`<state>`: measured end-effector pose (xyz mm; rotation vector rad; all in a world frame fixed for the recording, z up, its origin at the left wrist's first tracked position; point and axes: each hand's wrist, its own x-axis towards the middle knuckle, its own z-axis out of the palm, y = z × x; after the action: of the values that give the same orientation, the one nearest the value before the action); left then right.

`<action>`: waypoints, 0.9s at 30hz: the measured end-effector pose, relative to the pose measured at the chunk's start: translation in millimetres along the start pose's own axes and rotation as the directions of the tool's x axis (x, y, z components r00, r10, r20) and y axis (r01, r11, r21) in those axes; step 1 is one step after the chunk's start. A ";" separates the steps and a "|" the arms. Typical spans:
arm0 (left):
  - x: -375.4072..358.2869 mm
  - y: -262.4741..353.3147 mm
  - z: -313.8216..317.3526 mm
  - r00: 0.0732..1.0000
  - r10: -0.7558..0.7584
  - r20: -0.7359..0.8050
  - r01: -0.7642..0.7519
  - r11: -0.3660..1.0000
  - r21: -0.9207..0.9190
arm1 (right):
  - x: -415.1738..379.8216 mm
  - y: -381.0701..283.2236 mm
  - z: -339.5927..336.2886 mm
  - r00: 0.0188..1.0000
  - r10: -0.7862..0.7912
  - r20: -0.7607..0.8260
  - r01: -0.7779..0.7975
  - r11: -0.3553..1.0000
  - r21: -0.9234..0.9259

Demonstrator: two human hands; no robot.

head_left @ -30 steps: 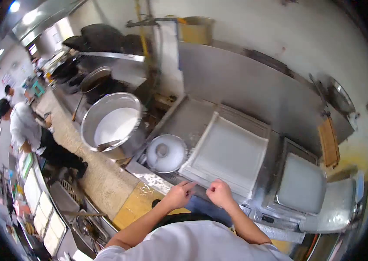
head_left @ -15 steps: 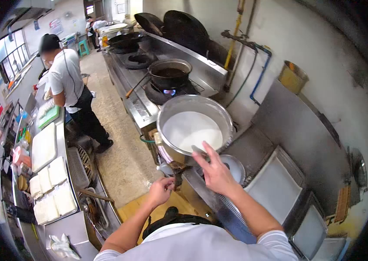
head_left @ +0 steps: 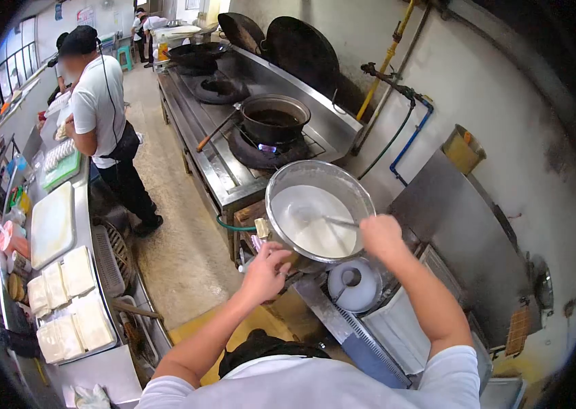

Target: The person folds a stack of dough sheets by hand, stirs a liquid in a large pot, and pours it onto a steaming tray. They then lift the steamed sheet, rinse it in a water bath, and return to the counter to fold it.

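A large round metal pot (head_left: 361, 193) holds a white liquid (head_left: 308, 228). My right hand (head_left: 381, 236) is closed around the end of a long-handled metal utensil (head_left: 340, 221), over the pot's right rim. The utensil's head is hidden in the liquid. My left hand (head_left: 265, 273) is at the pot's lower left side, fingers apart and slightly bent, fingertips right by the outer wall. Just below the pot stands a white round container (head_left: 361, 294) with a ladle-like metal piece (head_left: 350, 278) in it.
A dark pan (head_left: 276, 129) sits over a lit burner on the steel stove (head_left: 233, 184). At left, a counter bears a tray of flat white slabs (head_left: 63, 290); a person (head_left: 100, 102) stands beside it. A steel panel (head_left: 458, 232) rises at right.
My right hand has gone from reaching with spread fingers to gripping the utensil, farther right. My left hand has moved up towards the pot and its fingers have opened. The view has shifted slightly.
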<state>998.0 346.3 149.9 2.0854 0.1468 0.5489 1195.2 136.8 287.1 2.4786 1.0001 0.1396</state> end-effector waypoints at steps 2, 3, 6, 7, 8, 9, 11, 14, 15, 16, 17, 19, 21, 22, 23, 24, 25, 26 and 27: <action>18.7 1.6 7.0 0.988 0.138 -0.070 -0.131 0.987 0.096 | -20.8 -5.5 6.0 0.997 -0.065 0.046 0.065 0.998 0.006; 24.8 8.2 4.6 0.992 0.124 -0.024 -0.119 0.983 0.139 | -31.1 -10.0 5.9 0.994 -0.081 0.074 0.080 0.997 0.008; 37.5 6.0 11.1 0.993 0.088 0.083 -0.106 0.964 0.244 | -50.6 -18.0 -15.6 0.981 -0.125 0.149 0.125 0.992 0.006; 40.3 4.0 13.9 0.993 0.082 0.091 -0.101 0.967 0.234 | -55.3 -19.9 -27.6 0.975 -0.141 0.174 0.143 0.990 0.001; 42.6 2.0 17.0 0.992 0.075 0.100 -0.096 0.970 0.224 | -60.0 -19.6 -38.7 0.967 -0.158 0.198 0.161 0.987 -0.002; 43.9 0.4 19.1 0.992 0.068 0.110 -0.091 0.973 0.214 | -63.2 -17.2 -49.3 0.963 -0.167 0.210 0.172 0.985 -0.005; 45.5 -1.3 20.5 0.992 0.073 0.105 -0.091 0.980 0.176 | -63.1 -11.2 -71.1 0.954 -0.187 0.232 0.195 0.981 -0.011; 46.0 -5.2 23.6 0.994 0.076 0.076 -0.086 0.988 0.129 | -58.7 -5.0 -94.7 0.922 -0.226 0.315 0.248 0.968 -0.029; 45.9 -6.7 24.9 0.995 0.075 0.065 -0.082 0.990 0.115 | -55.5 -3.8 -99.5 0.913 -0.231 0.336 0.249 0.969 -0.010; 45.6 -7.6 25.7 0.996 0.074 0.055 -0.080 0.992 0.103 | -52.8 -3.0 -102.8 0.904 -0.236 0.357 0.249 0.968 0.010; 45.1 -7.9 26.4 0.996 0.074 0.048 -0.078 0.993 0.091 | -51.9 -3.5 -103.1 0.894 -0.241 0.378 0.248 0.968 0.031; 45.7 -10.3 28.1 0.996 0.083 0.032 -0.085 0.994 0.074 | -51.1 -10.1 -91.6 0.914 -0.254 0.315 0.229 0.967 0.116; 45.4 -13.3 31.3 0.995 0.096 0.015 -0.096 0.993 0.062 | -52.5 -21.8 -67.4 0.940 -0.229 0.252 0.188 0.966 0.177; 44.7 -14.6 32.8 0.995 0.102 0.004 -0.102 0.993 0.053 | -54.1 -31.3 -48.0 0.955 -0.200 0.220 0.158 0.968 0.196; 44.8 -15.6 33.7 0.994 0.110 -0.008 -0.110 0.993 0.045 | -56.4 -41.4 -28.1 0.968 -0.170 0.185 0.128 0.968 0.215; 44.7 -16.0 34.4 0.993 0.119 -0.021 -0.118 0.992 0.039 | -60.3 -52.4 -9.3 0.989 -0.132 0.062 0.118 0.975 0.187; 44.4 -14.6 34.3 0.993 0.118 -0.025 -0.117 0.992 0.041 | -63.3 -64.4 4.0 0.998 -0.059 0.023 0.056 0.988 0.141; 44.3 -15.3 35.2 0.992 0.118 -0.034 -0.117 0.992 0.037 | -64.5 -71.9 14.5 1.000 0.013 -0.020 -0.011 0.995 0.099; 43.9 -16.5 36.3 0.992 0.119 -0.041 -0.118 0.992 0.034 | -63.8 -71.0 23.5 0.999 0.032 -0.041 -0.030 0.998 0.052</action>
<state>1054.8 340.9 134.0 2.1233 0.0569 0.6671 1109.8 129.3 238.9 2.5480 0.9947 0.1781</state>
